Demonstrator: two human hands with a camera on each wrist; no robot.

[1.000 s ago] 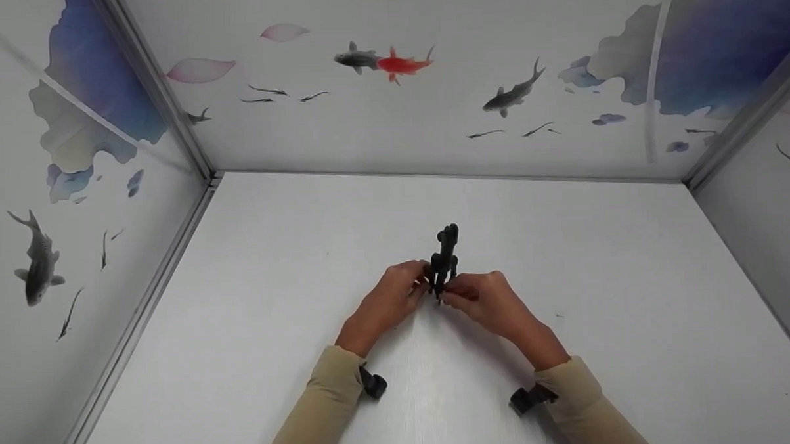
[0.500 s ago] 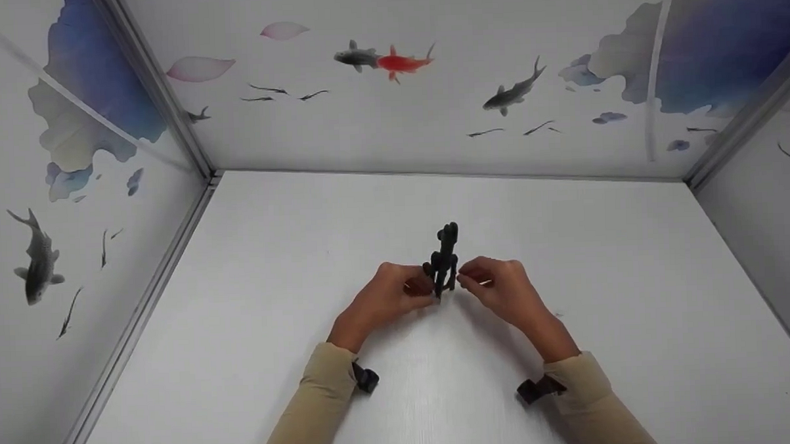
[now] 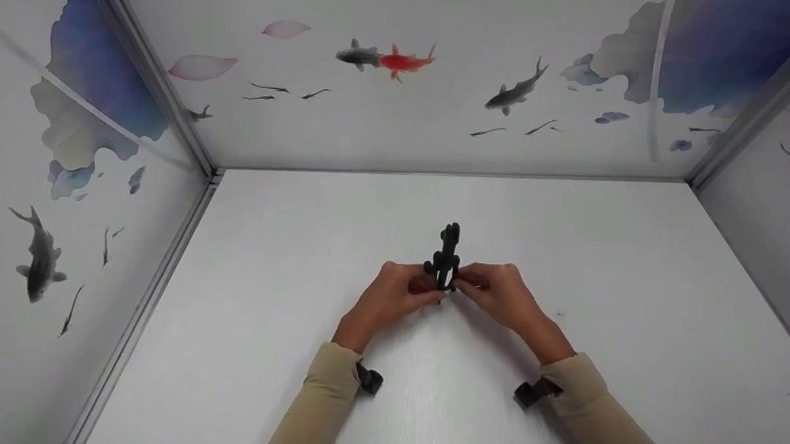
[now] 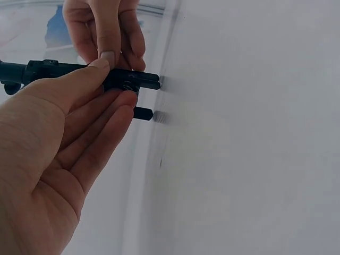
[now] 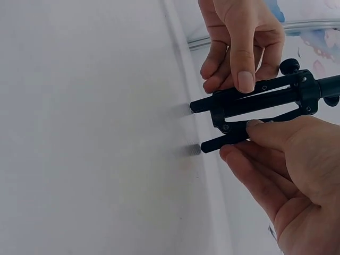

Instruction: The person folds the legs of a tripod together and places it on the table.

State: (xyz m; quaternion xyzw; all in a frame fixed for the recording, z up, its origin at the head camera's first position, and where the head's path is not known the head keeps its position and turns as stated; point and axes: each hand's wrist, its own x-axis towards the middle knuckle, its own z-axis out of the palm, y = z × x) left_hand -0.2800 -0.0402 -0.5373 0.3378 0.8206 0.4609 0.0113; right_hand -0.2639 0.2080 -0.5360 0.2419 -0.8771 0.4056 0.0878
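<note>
1. Black tripod [image 3: 448, 250], nearly upright with a slight lean, over the middle of the white table [image 3: 290, 225] and between two bare hands. The left wrist view shows its leg tips close to dark reflections on the surface; whether all of them bear on it, I cannot tell.

2. Left hand [image 3: 392, 293]: thumb and fingers are closed on the tripod's lower part, with the thumb laid across the left leg [image 5: 276, 83]. Some of the fingers are hidden behind it.

3. Right hand [image 3: 501, 296]: thumb and fingers pinch the right leg [image 5: 220, 142] a little above its foot, the thumb on one side and the fingers on the other.

4. Just changed — half a second ago the right fingertips stood slightly off the tripod; now they have met the leg. The left hand and the tripod have hardly shifted.

5. My judgement of what that means: both sides are now held, so the legs look to be the part being worked on, the left hand steadying and the right doing the finer handling. The legs stand apart from the central column, below a side knob [image 5: 289, 66] — how firmly they are set cannot be seen.
</note>
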